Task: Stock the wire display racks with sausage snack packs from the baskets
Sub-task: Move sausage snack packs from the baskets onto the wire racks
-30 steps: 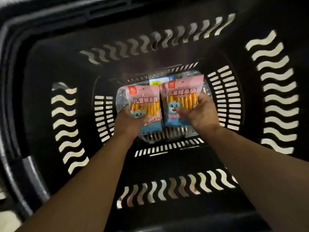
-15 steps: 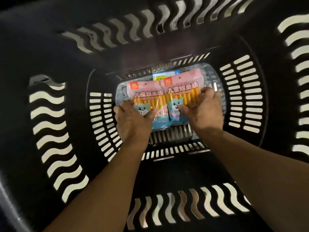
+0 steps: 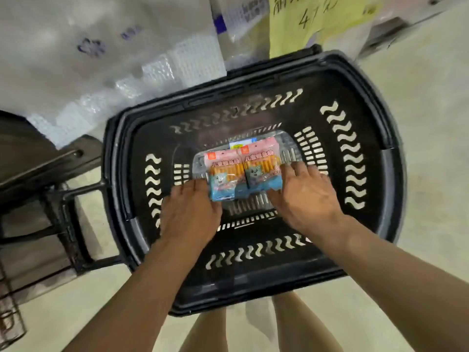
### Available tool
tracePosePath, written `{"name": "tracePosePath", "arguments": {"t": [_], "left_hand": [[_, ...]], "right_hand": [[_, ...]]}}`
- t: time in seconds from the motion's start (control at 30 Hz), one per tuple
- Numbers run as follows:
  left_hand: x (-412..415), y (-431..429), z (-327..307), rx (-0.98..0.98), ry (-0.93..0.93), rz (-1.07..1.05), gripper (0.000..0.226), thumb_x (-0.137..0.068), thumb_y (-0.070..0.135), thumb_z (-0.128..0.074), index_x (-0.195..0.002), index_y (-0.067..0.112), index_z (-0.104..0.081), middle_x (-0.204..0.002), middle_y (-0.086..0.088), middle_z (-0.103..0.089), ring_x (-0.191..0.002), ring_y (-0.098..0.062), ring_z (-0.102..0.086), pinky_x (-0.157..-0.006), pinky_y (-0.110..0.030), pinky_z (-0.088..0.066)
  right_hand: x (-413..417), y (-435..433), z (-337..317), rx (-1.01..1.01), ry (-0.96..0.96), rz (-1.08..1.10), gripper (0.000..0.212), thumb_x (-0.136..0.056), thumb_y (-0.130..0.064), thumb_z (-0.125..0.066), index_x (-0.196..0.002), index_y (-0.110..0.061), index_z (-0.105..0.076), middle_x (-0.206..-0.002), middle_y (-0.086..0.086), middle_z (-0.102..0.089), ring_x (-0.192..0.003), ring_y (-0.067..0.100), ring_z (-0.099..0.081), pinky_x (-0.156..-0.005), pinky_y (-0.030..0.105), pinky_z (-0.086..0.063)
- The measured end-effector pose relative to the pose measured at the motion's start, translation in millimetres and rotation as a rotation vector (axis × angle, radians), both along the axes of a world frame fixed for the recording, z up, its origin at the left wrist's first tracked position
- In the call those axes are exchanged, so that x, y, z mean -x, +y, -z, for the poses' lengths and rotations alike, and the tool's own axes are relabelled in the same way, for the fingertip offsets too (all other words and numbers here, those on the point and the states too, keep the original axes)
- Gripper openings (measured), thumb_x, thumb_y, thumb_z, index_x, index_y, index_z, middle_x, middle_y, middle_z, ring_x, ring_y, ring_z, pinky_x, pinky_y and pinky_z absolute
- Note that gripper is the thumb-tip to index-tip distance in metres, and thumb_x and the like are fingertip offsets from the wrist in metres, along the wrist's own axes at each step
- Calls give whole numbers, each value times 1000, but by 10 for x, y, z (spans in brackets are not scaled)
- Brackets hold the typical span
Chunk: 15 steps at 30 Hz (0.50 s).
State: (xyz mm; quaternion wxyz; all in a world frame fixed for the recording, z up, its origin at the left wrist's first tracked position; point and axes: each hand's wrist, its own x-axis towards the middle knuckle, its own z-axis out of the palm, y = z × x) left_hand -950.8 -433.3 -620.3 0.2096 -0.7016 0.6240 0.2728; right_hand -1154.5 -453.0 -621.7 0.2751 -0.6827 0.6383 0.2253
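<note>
Two pink-and-blue sausage snack packs lie side by side at the bottom of a black plastic basket [image 3: 388, 158]. The left pack [image 3: 223, 174] and the right pack [image 3: 262, 166] rest on a clear slotted tray [image 3: 288, 152]. My left hand [image 3: 193, 212] sits at the left pack's lower left corner, fingers straight, fingertips at its edge. My right hand [image 3: 307, 196] is spread flat beside the right pack's lower right corner, touching its edge. Neither hand grips a pack. A small blue and yellow label [image 3: 239, 144] peeks out behind the packs.
The basket stands on a pale floor [image 3: 431, 123]. A dark metal stand [image 3: 63, 199] and part of a wire rack [image 3: 10, 318] are at the left. White plastic-wrapped bundles [image 3: 101, 62] and a yellow handwritten sign [image 3: 317, 21] lie beyond the basket. My legs [image 3: 253, 331] are below it.
Both hands gripped the packs, lowered them onto the tray and have let go, fingers now straight. My head has pulled up, so the basket rim and floor come into view.
</note>
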Motion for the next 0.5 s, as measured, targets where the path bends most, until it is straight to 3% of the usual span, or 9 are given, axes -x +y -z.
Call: {"name": "tracePosePath", "arguments": {"t": [0.1, 0.3, 0.5], "left_hand": [[-43, 71, -1088, 63, -25, 51, 52, -98, 50, -52, -141, 21, -48, -141, -1, -55, -129, -25, -49, -104, -42, -41], [-298, 314, -3292, 183, -42, 98, 60, -97, 49, -55, -148, 20, -46, -157, -2, -46, -144, -28, -40, -118, -46, -32], [-569, 651, -4871, 350, -77, 113, 60, -94, 51, -62, -143, 19, -54, -151, -5, -54, -135, -29, -53, -110, -46, -42]], "right_hand": [[-27, 150, -1002, 99, 0, -25, 67, -103, -55, -38, -155, -13, -35, -150, 11, -47, -135, 31, -47, -107, 45, -42], [-155, 511, -3165, 227, -15, 12, 61, -98, -53, -51, -145, -14, -50, -137, 10, -58, -121, 33, -55, -100, 46, -46], [-325, 798, -4704, 392, 4, -14, 60, -92, -47, -63, -136, -6, -59, -132, 19, -64, -116, 40, -61, -98, 50, -49]]}}
